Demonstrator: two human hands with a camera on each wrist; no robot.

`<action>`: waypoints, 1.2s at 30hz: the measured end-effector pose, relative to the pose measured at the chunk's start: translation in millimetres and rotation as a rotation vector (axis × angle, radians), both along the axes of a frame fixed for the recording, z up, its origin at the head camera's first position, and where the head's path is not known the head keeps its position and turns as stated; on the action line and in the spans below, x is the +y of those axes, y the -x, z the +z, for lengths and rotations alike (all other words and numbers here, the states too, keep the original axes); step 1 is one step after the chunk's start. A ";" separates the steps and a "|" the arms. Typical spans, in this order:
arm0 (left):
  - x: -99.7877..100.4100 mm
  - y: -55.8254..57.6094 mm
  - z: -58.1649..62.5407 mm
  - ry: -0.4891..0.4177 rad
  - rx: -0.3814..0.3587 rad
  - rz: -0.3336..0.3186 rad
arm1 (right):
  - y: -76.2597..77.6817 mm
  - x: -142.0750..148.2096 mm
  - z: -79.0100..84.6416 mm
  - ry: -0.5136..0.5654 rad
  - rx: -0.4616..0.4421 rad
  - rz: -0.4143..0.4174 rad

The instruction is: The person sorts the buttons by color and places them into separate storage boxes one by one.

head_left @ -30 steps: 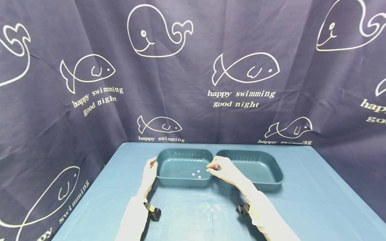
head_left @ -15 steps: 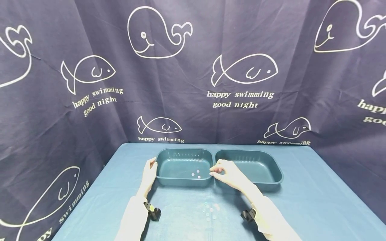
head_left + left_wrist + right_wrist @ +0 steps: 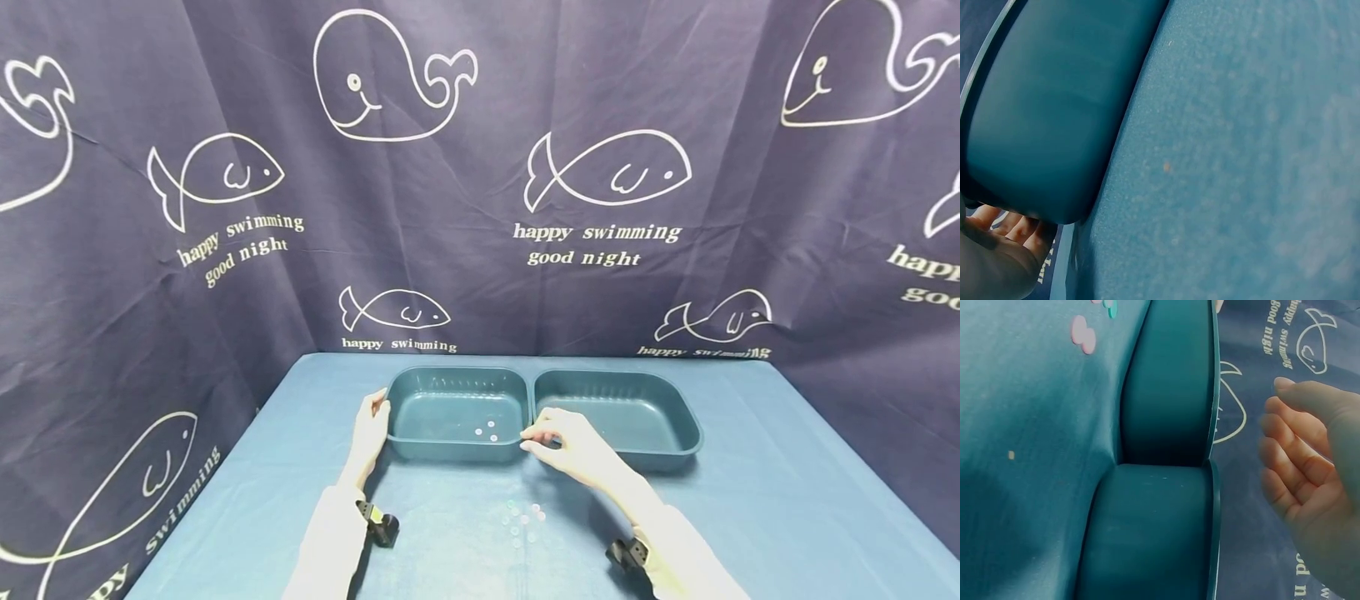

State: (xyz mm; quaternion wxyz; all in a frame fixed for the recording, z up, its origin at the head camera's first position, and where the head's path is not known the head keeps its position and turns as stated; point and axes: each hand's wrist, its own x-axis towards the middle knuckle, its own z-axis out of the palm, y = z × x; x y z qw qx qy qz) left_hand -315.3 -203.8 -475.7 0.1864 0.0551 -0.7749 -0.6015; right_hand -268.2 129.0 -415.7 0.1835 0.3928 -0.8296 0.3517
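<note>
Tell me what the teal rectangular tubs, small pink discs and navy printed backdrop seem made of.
Teal rectangular tubs: probably moulded plastic, satin; soft highlights, rounded corners.
Small pink discs: perhaps plastic, evenly coloured; too small to judge finish.
Navy printed backdrop: likely matte fabric, given its folds and creases.

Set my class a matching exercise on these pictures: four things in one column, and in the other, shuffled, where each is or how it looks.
Things:
1. left hand
2. right hand
3. left tray
4. curtain

Places and looks:
A. dark, with pale print
B. three small discs inside
C. near where the trays meet
D. at the outer end of a tray

Right pairs: 1-D, 2-C, 3-B, 4-A
</note>
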 end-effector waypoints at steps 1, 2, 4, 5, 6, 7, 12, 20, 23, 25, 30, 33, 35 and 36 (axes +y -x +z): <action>0.1 0.1 -0.1 -0.001 0.002 0.001 | -0.7 0.6 -1.3 0.003 0.012 0.005; 0.2 0.1 0.0 -0.001 0.004 0.002 | -1.6 1.4 -2.5 0.007 0.020 0.010; 0.4 0.3 0.0 -0.003 0.010 0.005 | -3.7 2.7 -5.0 0.016 0.022 0.011; 0.5 0.5 -0.1 -0.004 0.010 0.006 | -4.7 3.3 -6.1 0.020 0.024 0.007; 0.6 0.7 -0.2 -0.007 0.010 0.007 | -5.9 3.9 -7.4 0.023 0.025 0.006; 0.7 0.7 0.0 -0.005 0.012 0.008 | -7.0 4.3 -8.4 0.023 0.025 0.003; 0.8 -0.8 0.7 -0.004 0.005 0.011 | -12.1 7.0 -12.7 0.035 0.013 0.005; 1.4 -1.0 1.4 0.000 0.006 0.015 | -17.9 11.4 -19.3 0.035 0.026 0.028; 0.8 -0.2 1.1 0.005 0.012 0.016 | -19.5 12.0 -21.9 0.037 0.035 0.033; 0.6 -0.3 1.2 -0.001 0.010 0.012 | -20.9 12.3 -23.2 0.042 0.033 0.036; 0.5 -0.9 2.1 -0.019 0.013 -0.003 | -24.5 13.2 -25.3 0.047 -0.003 0.035; 0.9 -1.1 2.2 -0.025 0.011 -0.008 | -26.6 14.1 -26.8 0.045 -0.042 0.036; 1.3 -1.3 2.0 -0.024 0.006 -0.007 | -28.1 14.7 -27.6 0.041 -0.064 0.036; 1.4 -1.4 2.0 -0.022 0.003 -0.006 | -28.8 15.0 -27.9 0.040 -0.074 0.037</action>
